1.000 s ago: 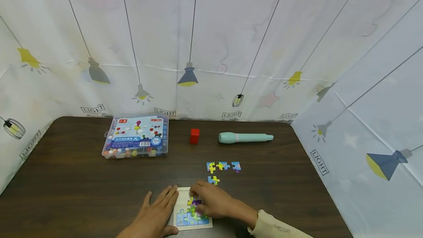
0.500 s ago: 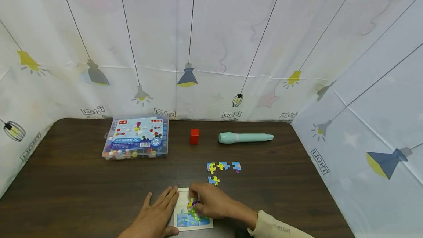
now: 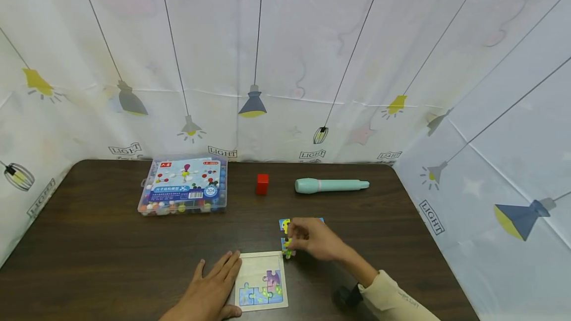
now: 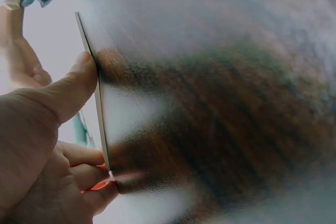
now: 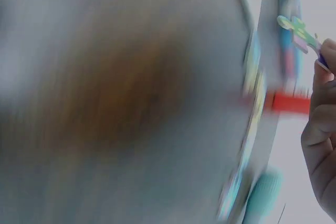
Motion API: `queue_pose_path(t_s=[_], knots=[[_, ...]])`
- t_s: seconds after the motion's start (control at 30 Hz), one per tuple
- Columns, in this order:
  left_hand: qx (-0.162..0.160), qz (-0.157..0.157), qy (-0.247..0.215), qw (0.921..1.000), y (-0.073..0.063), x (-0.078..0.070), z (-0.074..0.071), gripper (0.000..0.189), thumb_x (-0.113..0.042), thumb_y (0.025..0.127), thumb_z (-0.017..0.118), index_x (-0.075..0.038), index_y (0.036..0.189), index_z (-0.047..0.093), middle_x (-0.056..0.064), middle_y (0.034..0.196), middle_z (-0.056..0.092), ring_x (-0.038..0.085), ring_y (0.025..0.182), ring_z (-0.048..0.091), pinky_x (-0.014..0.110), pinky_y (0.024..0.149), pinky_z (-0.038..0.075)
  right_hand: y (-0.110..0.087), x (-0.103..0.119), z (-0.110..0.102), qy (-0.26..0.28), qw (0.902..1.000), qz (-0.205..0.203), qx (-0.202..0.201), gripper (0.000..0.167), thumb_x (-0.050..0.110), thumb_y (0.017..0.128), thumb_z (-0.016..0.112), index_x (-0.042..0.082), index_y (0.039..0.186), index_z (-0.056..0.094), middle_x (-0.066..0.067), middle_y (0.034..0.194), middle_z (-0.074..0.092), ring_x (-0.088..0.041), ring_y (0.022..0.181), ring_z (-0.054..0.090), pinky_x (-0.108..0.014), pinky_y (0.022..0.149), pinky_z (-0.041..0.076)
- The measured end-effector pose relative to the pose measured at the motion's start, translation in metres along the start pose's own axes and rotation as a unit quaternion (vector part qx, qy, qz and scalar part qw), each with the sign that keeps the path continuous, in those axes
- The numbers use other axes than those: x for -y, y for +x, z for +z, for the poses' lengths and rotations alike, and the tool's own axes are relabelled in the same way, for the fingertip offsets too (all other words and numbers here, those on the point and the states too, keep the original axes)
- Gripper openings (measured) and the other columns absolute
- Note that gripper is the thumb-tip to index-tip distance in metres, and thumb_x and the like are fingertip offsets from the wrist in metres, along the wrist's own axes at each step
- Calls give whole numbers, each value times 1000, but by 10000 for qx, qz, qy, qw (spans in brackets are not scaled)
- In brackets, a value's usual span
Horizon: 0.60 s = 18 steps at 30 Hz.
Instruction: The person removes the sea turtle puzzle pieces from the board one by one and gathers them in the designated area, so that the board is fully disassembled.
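Observation:
My left hand (image 3: pixel 208 285) rests along the left edge of a small wooden puzzle tray (image 3: pixel 255 263), fingers straight. In the left wrist view its thumb and fingertips touch the tray's thin edge (image 4: pixel 98 103). Joined jigsaw pieces (image 3: pixel 260 295), blue, green and purple, fill the tray's lower and right part. Beyond the tray's upper right corner, my right hand (image 3: pixel 318 238) pinches a green, yellow and purple jigsaw piece (image 5: pixel 299 32) above the table. Loose blue and yellow pieces (image 3: pixel 284 225) lie beneath and beside this hand, which partly hides them.
A clear plastic box (image 3: pixel 183 186) of coloured balls stands at the back left of the dark table (image 3: pixel 111 261). Right of it are a red block (image 3: pixel 262 184) and a mint-green microphone-shaped object (image 3: pixel 332 186). A printed curtain (image 3: pixel 285 63) hangs behind.
My right hand has lifted a jigsaw piece out of the tray and carried it up and right, over the loose pieces. My left hand has stayed at the tray's edge.

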<state>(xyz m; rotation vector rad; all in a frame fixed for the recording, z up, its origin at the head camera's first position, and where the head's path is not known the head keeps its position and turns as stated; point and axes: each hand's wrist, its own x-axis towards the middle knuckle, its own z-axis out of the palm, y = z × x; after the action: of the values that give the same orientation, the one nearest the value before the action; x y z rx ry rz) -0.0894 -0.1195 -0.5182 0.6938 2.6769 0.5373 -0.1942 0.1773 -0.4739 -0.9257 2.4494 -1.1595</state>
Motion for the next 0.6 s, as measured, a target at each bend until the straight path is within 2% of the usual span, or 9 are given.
queue_pose_path(t_s=[0.1,0.2,0.4,0.6], knots=[[-9,16,6,10000,0,0,-1,101,-56,84,76,0,158,34,16,166,27,36,152,27,82,106,19,-3,-18,-19,-295,9992,188,-186,14,1,90,76,8,89,65,2,79,64,-8,67,58,-25,60,48],[-2,11,29,10000,-1,1,-1,101,-56,84,76,0,158,34,16,166,27,36,152,27,82,106,19,-2,-30,-25,-729,9969,233,-197,14,1,90,76,8,87,64,2,78,63,-8,65,54,-25,59,45],[-11,65,9,10000,-1,1,-1,100,-56,86,75,-1,158,34,15,167,26,36,152,26,82,106,19,1,-36,-18,-1736,9843,175,-281,14,3,87,81,9,86,68,2,83,62,-7,72,54,-28,64,49],[-44,77,28,10000,-1,0,-1,100,-55,86,74,0,158,33,16,167,26,36,152,26,82,106,19,2,-36,-12,-1912,9804,330,-347,14,2,88,80,9,84,68,1,84,62,-7,70,53,-28,62,47]])
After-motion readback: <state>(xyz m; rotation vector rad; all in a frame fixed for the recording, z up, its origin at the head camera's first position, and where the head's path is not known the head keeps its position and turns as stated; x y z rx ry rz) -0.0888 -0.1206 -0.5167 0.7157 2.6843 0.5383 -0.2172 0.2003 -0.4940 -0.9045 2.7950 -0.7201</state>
